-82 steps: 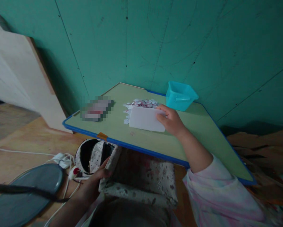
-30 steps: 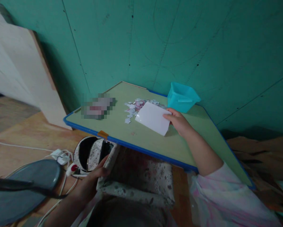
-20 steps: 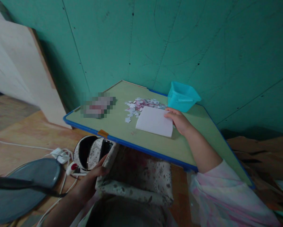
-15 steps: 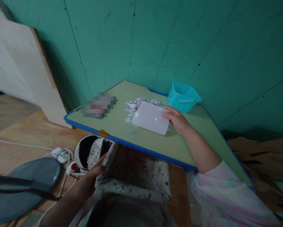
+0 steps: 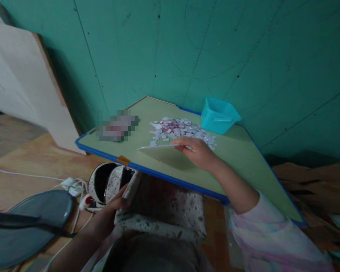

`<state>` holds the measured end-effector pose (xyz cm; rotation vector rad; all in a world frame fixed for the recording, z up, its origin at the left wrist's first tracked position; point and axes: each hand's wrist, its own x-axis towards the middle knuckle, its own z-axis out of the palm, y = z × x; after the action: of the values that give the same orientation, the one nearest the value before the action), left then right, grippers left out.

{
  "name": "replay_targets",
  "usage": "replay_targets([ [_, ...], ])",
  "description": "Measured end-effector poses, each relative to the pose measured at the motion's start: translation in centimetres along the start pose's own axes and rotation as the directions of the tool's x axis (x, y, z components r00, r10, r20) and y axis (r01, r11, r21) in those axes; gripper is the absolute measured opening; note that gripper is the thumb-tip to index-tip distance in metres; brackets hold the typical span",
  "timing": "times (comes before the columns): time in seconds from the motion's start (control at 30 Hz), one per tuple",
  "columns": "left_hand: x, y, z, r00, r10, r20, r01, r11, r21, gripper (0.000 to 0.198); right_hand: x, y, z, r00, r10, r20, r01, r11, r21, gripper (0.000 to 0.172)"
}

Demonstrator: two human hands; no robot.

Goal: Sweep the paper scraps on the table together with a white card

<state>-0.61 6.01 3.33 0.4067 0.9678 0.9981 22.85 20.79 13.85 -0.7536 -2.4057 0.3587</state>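
My right hand (image 5: 198, 152) is closed on a white card (image 5: 158, 148), held nearly flat and edge-on just above the green table (image 5: 238, 158). Behind the card lies a spread of small white and pink paper pieces (image 5: 181, 129). A turquoise plastic box (image 5: 218, 115) stands at the table's far edge. Below the table, my left hand (image 5: 113, 210) grips the rim of a floral patterned fabric bag (image 5: 164, 211) in my lap.
A blurred-out object (image 5: 116, 125) lies on the table's left part. On the wooden floor to the left are a round open case (image 5: 107, 183), white cables with a plug (image 5: 76, 189) and a dark round base (image 5: 28, 223). A teal wall (image 5: 187, 49) rises right behind the table.
My right hand pulled the white card back toward me and tipped it flat, uncovering the paper pieces it leaned against. My left hand stayed on the bag.
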Motion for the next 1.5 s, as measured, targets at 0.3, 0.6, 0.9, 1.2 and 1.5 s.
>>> replay_targets([
  [0.3,-0.2,0.3,0.9,0.999,0.017,-0.045,-0.017,1.000,0.000,0.069,-2.4,-0.8,-0.7,0.988,-0.061,0.145,0.090,0.975,-0.205,0.032],
  [0.6,-0.5,0.3,1.2,0.996,0.054,-0.077,-0.050,0.997,0.060,0.067,-7.6,-1.2,-3.5,0.989,-0.040,0.145,0.077,0.963,-0.257,0.035],
  [0.9,-0.4,-0.3,1.2,0.997,0.020,-0.068,-0.020,1.000,-0.003,0.072,-9.7,-0.5,-5.8,0.968,0.180,-0.175,-0.228,0.922,-0.314,0.022],
  [1.2,-0.7,-0.5,2.2,0.989,-0.035,-0.147,0.033,0.999,-0.013,0.065,-3.4,0.9,-5.7,0.845,0.534,-0.030,-0.479,0.781,0.402,0.024],
  [1.5,-0.5,-0.8,2.3,0.994,-0.053,-0.094,0.052,0.998,-0.021,0.065,-1.3,1.2,-1.4,0.868,0.475,0.144,-0.487,0.762,0.427,0.026],
])
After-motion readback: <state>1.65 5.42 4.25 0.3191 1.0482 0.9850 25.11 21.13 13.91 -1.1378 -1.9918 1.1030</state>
